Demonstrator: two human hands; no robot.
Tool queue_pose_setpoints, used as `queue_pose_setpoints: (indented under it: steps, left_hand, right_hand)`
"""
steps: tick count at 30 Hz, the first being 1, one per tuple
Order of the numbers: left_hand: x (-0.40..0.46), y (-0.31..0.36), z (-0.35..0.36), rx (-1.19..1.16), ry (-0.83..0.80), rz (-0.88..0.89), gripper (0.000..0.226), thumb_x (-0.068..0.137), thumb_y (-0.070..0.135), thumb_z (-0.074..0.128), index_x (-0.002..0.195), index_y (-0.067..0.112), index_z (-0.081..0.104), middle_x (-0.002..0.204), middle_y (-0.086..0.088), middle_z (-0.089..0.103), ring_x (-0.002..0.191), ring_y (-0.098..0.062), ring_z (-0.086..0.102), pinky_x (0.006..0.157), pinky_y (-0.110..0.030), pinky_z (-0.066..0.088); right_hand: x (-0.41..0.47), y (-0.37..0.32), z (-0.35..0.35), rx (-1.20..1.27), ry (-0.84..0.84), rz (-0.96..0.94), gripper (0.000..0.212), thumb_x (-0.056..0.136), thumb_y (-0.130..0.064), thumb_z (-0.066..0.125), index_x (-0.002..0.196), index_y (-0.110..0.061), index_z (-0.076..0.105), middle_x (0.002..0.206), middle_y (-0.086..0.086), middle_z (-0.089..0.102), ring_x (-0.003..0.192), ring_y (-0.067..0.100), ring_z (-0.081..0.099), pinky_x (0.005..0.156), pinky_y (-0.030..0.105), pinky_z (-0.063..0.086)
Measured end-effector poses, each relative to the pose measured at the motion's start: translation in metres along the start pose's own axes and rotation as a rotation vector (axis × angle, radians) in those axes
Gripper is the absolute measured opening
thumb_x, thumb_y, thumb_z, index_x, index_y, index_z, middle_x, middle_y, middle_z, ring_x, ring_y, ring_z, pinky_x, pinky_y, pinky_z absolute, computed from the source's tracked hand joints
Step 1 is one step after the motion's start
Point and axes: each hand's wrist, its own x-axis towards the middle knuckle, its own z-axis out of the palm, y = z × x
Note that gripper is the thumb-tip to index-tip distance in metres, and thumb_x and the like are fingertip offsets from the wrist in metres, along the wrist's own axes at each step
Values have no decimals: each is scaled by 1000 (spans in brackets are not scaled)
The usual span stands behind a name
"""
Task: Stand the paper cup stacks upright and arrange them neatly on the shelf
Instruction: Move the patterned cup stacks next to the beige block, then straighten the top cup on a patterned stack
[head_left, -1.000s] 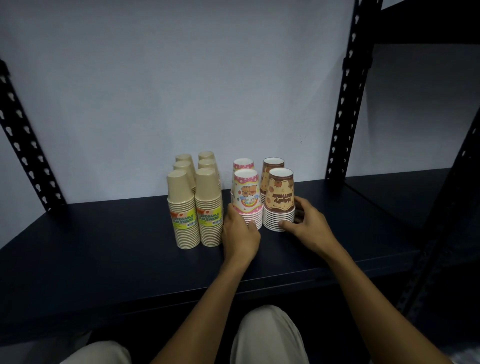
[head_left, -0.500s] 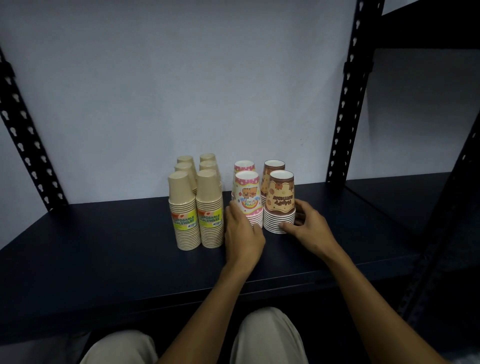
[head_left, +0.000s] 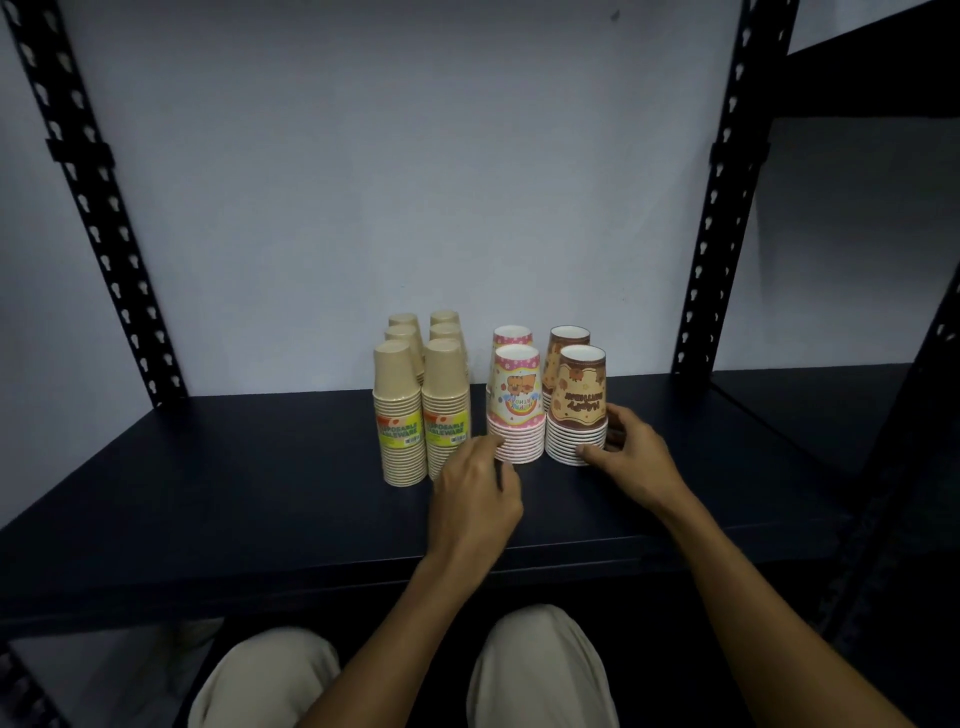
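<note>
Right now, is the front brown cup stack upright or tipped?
Upright: the front brown cup stack stands mouth-down on the shelf, the right hand holding its base.

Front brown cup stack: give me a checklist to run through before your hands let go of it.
1. Front brown cup stack upright: ok.
2. Right hand steadying its base, fingers curled round the bottom rims: ok.
3. Left hand at the base of the front pink cup stack, fingertips touching: ok.
4. Pink and brown front stacks level with each other: ok.
5. Gap to the tan cup stacks matches the other gaps: not ok, looks wider.
6. Back stacks straight: cannot tell, mostly hidden.
</note>
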Motion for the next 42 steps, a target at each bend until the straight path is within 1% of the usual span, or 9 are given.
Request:
queue_pose_setpoints:
  steps: [2,5,8,11,17,23,27,31,42]
  left_hand:
    - [-3,-13,-16,59,16,-14,20,88,14,56,102,10,69,99,-5,70,88,-19,63,75,-31,50]
    - [-9,-37,-41,171,1,-122,16,84,14,54,84,14,70,84,-2,71,75,-21,64,64,-31,49]
    - [-11,-64,-68,271,-56,-242,17,81,11,54,82,15,71,85,-3,72,79,-24,64,63,-30,47]
    - [5,-90,-87,338,-135,-355,22,82,11,55,94,17,72,97,-2,71,94,-26,64,70,-30,46]
    - [43,-141,-88,354,-289,-327,22,84,18,56,102,18,68,108,-4,69,103,-25,61,86,-41,52]
    - [75,-163,-68,396,-423,-242,25,94,32,49,113,17,57,113,-6,63,105,-25,58,81,-35,45]
    - [86,-173,-57,431,-449,-194,27,95,37,43,111,19,56,114,-5,63,104,-22,57,88,-41,46]
    - [83,-183,-52,439,-427,-155,32,96,39,36,111,21,57,116,-1,61,109,-20,55,94,-45,41]
    - [83,-192,-46,443,-442,-141,37,97,39,32,118,22,56,120,-2,57,116,-20,51,101,-48,37]
  right_hand:
    - [-1,0,0,-12,-8,6,67,79,-10,75,139,-13,44,131,2,60,100,3,55,79,10,42]
    - [-1,-1,-1,2,25,26,76,79,-20,78,143,-12,38,138,6,55,112,13,56,91,24,45]
    - [-2,-4,-2,11,99,68,89,78,-32,78,148,-13,28,149,12,41,131,28,47,102,38,44]
    - [-2,-13,0,-51,216,12,84,79,-39,75,147,-14,31,150,13,38,132,31,44,105,46,43]
    - [11,-72,3,-243,414,-306,46,89,-17,62,131,-7,48,135,11,50,124,23,48,92,22,36]
    - [43,-110,12,-616,53,-534,41,91,-23,59,129,-9,56,132,10,59,120,25,54,99,36,44]
    - [56,-119,17,-810,-113,-557,36,91,-29,57,119,-8,63,120,11,64,107,26,60,87,41,51]
    - [62,-116,15,-834,-137,-499,33,89,-31,59,109,-7,68,107,11,69,95,25,64,78,44,55]
    - [64,-111,17,-809,-129,-546,34,89,-33,62,110,-8,70,109,11,69,95,25,64,79,42,54]
